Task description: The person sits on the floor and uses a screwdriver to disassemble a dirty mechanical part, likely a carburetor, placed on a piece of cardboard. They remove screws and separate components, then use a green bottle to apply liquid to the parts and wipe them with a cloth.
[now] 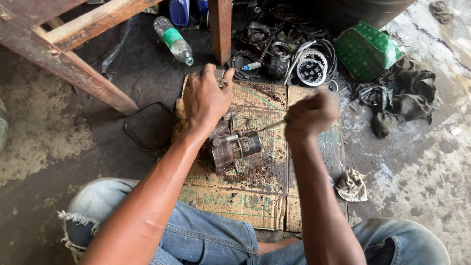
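A greasy metal engine part (230, 147) with a dark cylinder on its right side lies on a stained sheet of cardboard (255, 196) on the floor. My left hand (206, 95) reaches past its far side, fingers closed around a small metal piece near the cardboard's top edge. My right hand (310, 115), blurred by motion, grips a thin screwdriver (271, 125) whose tip points at the engine part. My knees in blue jeans frame the bottom of the head view.
A wooden table leg (221, 29) and frame (73, 64) stand at the back left. A plastic bottle (174, 41), a round gear part (311, 68), a green box (365, 49), dark rags (402, 95), a black mesh piece (149, 125) and a crumpled cloth (351, 185) lie around.
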